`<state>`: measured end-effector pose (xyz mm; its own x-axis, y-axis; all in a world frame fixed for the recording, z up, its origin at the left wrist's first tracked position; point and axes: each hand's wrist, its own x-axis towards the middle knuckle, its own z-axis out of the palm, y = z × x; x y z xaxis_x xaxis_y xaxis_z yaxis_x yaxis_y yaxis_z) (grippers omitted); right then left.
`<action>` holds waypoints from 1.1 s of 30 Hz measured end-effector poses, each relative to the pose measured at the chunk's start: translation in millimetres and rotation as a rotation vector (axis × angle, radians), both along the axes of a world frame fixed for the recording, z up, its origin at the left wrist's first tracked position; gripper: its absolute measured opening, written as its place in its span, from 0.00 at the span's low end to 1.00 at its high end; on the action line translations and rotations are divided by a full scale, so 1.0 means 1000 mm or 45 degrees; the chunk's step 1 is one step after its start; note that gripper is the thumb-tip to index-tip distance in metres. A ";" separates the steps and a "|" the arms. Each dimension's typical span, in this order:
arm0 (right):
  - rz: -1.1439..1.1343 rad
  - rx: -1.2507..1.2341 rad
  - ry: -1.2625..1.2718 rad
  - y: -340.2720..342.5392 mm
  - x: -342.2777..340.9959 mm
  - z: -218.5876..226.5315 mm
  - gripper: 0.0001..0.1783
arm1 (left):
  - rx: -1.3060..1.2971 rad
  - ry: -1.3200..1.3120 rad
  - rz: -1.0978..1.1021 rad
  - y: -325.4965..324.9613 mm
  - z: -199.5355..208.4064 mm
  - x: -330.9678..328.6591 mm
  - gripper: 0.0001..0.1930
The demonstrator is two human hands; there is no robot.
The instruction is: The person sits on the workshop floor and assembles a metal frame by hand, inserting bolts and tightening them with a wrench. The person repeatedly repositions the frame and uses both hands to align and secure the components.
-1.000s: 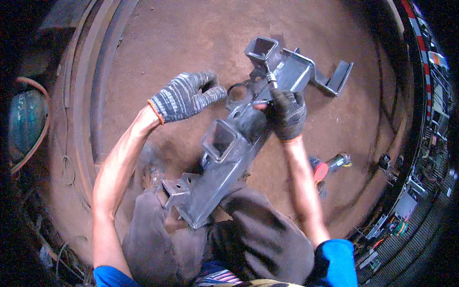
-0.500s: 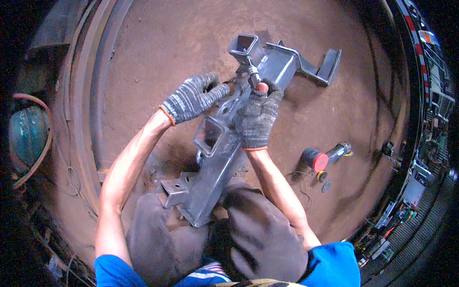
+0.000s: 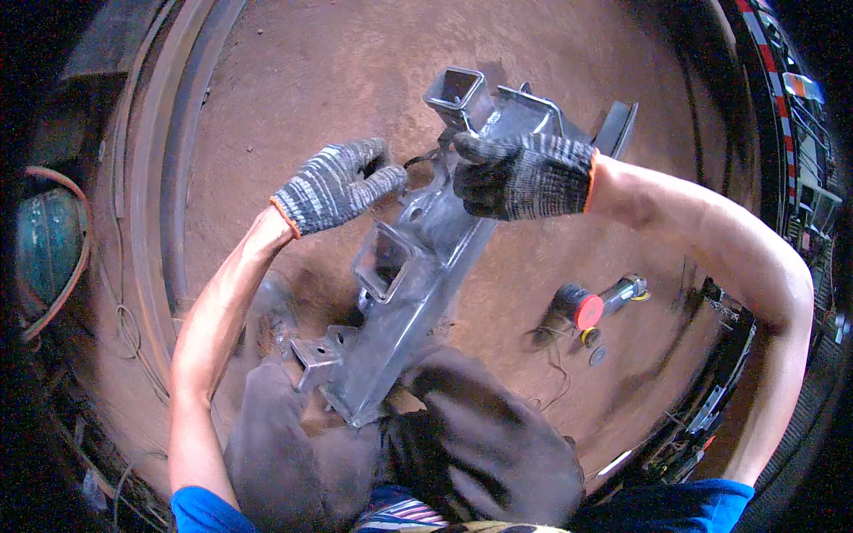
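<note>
Swung sideways vs. prev frame: R hand, over steel beam, fingers curled, contents hidden. L hand half-curled; can't tell if gripping. Beam slants near-L to far-R, near end btwn knees; upper mid hidden by R hand.

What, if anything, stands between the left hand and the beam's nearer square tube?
Nothing visible: only floor shows in the gap between the left hand and that square tube on the beam.

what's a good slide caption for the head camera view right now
Gloved left hand beside, gloved right hand over a dark metal frame; red-ended cylinder on the brown floor.
</note>
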<state>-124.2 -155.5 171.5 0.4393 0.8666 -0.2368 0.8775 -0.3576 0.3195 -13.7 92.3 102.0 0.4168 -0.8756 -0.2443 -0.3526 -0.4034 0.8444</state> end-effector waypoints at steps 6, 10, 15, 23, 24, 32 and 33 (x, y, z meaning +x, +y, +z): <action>0.210 0.144 0.175 -0.008 0.025 -0.014 0.09 | 0.027 0.019 -0.002 -0.005 -0.004 0.000 0.18; -0.164 0.608 0.334 -0.017 -0.001 -0.042 0.11 | -0.020 0.037 0.006 -0.002 -0.003 0.000 0.17; -1.780 0.923 -0.458 0.064 -0.072 -0.083 0.29 | -0.043 -0.012 0.067 -0.004 -0.010 -0.003 0.18; -1.876 1.217 -0.565 0.090 -0.062 -0.076 0.32 | -0.033 -0.034 0.049 -0.006 0.001 0.001 0.20; -1.950 1.316 -0.559 0.092 -0.064 -0.078 0.34 | -0.054 -0.029 0.052 -0.006 0.000 0.000 0.20; -0.879 0.810 -0.089 0.018 -0.047 -0.013 0.34 | -0.004 -0.040 0.076 0.006 -0.003 0.006 0.21; -0.726 0.782 0.083 0.011 -0.029 -0.005 0.30 | -0.042 -0.050 0.091 0.006 -0.007 0.007 0.21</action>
